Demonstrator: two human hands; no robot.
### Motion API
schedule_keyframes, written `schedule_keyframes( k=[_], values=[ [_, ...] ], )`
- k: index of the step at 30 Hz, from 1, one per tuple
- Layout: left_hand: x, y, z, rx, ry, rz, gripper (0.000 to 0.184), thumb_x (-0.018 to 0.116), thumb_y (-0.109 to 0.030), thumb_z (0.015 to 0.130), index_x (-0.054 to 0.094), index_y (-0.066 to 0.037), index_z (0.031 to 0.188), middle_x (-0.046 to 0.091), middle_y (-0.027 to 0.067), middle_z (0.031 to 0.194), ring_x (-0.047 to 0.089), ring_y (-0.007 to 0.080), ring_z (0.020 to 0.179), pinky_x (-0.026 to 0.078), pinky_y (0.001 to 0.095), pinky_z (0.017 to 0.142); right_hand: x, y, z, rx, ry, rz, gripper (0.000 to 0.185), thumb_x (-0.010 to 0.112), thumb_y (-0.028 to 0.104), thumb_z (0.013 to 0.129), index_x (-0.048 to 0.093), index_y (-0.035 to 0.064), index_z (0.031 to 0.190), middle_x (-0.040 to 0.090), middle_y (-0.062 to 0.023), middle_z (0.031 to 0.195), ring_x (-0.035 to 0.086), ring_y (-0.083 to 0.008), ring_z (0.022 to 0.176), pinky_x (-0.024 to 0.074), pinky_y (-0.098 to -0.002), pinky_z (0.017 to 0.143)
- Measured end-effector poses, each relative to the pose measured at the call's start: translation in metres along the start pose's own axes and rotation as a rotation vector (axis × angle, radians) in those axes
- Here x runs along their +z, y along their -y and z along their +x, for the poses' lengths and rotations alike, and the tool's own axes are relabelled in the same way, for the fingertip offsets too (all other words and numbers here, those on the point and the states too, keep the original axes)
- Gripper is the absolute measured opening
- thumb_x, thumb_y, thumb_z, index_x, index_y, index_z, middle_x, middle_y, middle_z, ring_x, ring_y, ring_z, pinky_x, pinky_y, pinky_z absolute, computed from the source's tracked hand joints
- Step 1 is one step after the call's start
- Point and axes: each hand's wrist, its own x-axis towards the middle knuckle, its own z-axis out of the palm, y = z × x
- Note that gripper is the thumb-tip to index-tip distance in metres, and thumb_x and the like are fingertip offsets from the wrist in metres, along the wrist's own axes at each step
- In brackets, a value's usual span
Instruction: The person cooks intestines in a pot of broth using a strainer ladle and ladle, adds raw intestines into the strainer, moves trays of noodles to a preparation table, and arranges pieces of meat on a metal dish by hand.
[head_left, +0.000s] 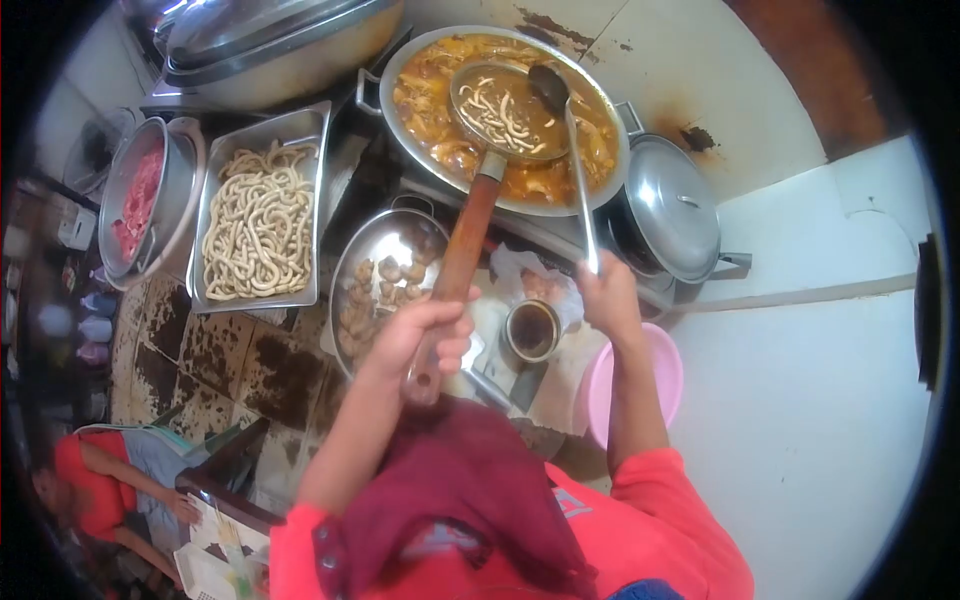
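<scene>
My left hand (425, 335) is closed around the long wooden handle of a strainer (465, 240). The strainer's round head sits in the orange-brown broth of a wide metal pot (622, 172), and several pale, curled, tube-like pieces (500, 112) lie in it. My right hand (608, 292) grips the metal handle of a ladle (581, 190). Its dark bowl is over the right edge of the strainer's head; whether the two touch, I cannot tell. Chunks of food in broth surround the strainer.
Left of the pot stand a metal tray (324, 150) of pale tube-like strands, a pan (345, 265) with brown balls and a basin (160, 190) of red meat. A lidded pot (672, 205), pink bucket (670, 370) and cup of dark liquid (532, 330) are rightward. Another person (110, 480) sits lower left.
</scene>
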Motion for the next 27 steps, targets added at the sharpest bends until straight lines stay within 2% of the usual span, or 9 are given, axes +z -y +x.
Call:
schedule_keyframes(
  k=[2, 3, 6, 7, 11, 14, 18, 24, 27],
  values=[
    [-0.002, 0.0, 0.002, -0.007, 0.01, -0.009, 0.029, 0.047, -0.011, 0.086, 0.045, -0.007, 0.115, 0.048, 0.0052, 0.073, 0.043, 0.0116, 0.052, 0.037, 0.0242, 0.041, 0.0, 0.007, -0.004, 0.157, 0.177, 0.226, 0.023, 0.054, 0.018, 0.085, 0.055, -0.0037, 0.08, 0.053, -0.0099, 0.058, 0.054, -0.0222, 0.048, 0.0418, -0.0351, 0.045],
    [0.0, 0.0, 0.003, -0.004, -0.002, -0.002, 0.029, 0.047, -0.011, 0.086, 0.045, -0.007, 0.115, 0.048, 0.0052, 0.074, 0.043, 0.0115, 0.052, 0.037, 0.0242, 0.041, -0.01, 0.032, -0.01, 0.348, 0.318, 0.619, 0.023, 0.049, 0.021, 0.089, 0.055, -0.001, 0.087, 0.048, -0.0016, 0.058, 0.045, -0.0123, 0.039, 0.0335, -0.0259, 0.033],
    [0.003, 0.0, 0.004, -0.014, -0.025, 0.002, 0.03, 0.048, -0.011, 0.086, 0.045, -0.007, 0.116, 0.05, 0.0052, 0.074, 0.044, 0.0114, 0.052, 0.037, 0.0241, 0.041, -0.035, 0.02, -0.001, 0.598, 0.642, 1.834, 0.027, 0.042, 0.023, 0.093, 0.051, -0.0014, 0.1, 0.044, -0.0002, 0.059, 0.038, -0.0088, 0.035, 0.0271, -0.0204, 0.028],
    [0.002, -0.001, 0.004, -0.02, -0.023, -0.008, 0.03, 0.048, -0.011, 0.086, 0.045, -0.007, 0.116, 0.05, 0.0052, 0.074, 0.044, 0.0113, 0.052, 0.037, 0.0241, 0.041, -0.042, 0.019, -0.001, 0.552, 0.673, 1.933, 0.033, 0.038, 0.024, 0.094, 0.045, -0.0046, 0.108, 0.043, -0.0006, 0.062, 0.036, -0.0081, 0.035, 0.0276, -0.0202, 0.029],
    [0.0, -0.002, 0.005, -0.018, 0.007, -0.024, 0.031, 0.047, -0.013, 0.086, 0.045, -0.006, 0.116, 0.051, 0.0056, 0.074, 0.044, 0.0113, 0.052, 0.038, 0.024, 0.041, -0.059, 0.036, -0.014, 0.524, 0.603, 1.784, 0.031, 0.04, 0.022, 0.093, 0.048, -0.0067, 0.105, 0.047, -0.003, 0.062, 0.039, -0.0091, 0.035, 0.0314, -0.0203, 0.029],
    [-0.002, -0.001, 0.0, -0.001, 0.01, -0.017, 0.031, 0.047, -0.013, 0.087, 0.045, -0.006, 0.117, 0.051, 0.0056, 0.075, 0.044, 0.0114, 0.053, 0.038, 0.0237, 0.041, -0.069, 0.067, -0.027, 0.332, 0.384, 1.069, 0.029, 0.045, 0.021, 0.091, 0.05, -0.0064, 0.099, 0.05, -0.0048, 0.061, 0.041, -0.0102, 0.033, 0.0337, -0.0205, 0.029],
    [-0.002, 0.001, 0.001, 0.001, -0.042, -0.003, 0.035, 0.044, -0.015, 0.088, 0.042, -0.006, 0.122, 0.046, 0.0044, 0.075, 0.039, 0.008, 0.051, 0.03, 0.0202, 0.038, -0.074, 0.091, -0.041, 0.321, 0.209, 0.582, 0.022, 0.051, 0.016, 0.087, 0.053, -0.0059, 0.09, 0.05, -0.0043, 0.057, 0.042, -0.009, 0.033, 0.035, -0.0223, 0.03],
    [-0.008, 0.001, 0.004, 0.007, 0.042, -0.046, 0.032, 0.047, -0.014, 0.087, 0.044, -0.005, 0.118, 0.05, 0.0053, 0.075, 0.045, 0.0103, 0.053, 0.039, 0.0226, 0.042, -0.077, 0.085, -0.058, 0.268, 0.108, 0.407, 0.026, 0.051, 0.012, 0.084, 0.055, -0.0054, 0.103, 0.048, -0.0024, 0.055, 0.04, -0.0076, 0.034, 0.0323, -0.0223, 0.03],
    [-0.006, 0.003, 0.004, 0.013, 0.013, -0.027, 0.035, 0.045, -0.015, 0.089, 0.041, -0.005, 0.122, 0.046, 0.0049, 0.074, 0.039, 0.0082, 0.051, 0.031, 0.0198, 0.039, -0.082, 0.081, -0.07, 0.25, 0.137, 0.332, 0.031, 0.052, 0.011, 0.083, 0.055, -0.0016, 0.112, 0.048, -0.0026, 0.056, 0.041, -0.0074, 0.034, 0.031, -0.0216, 0.03]
  ],
)
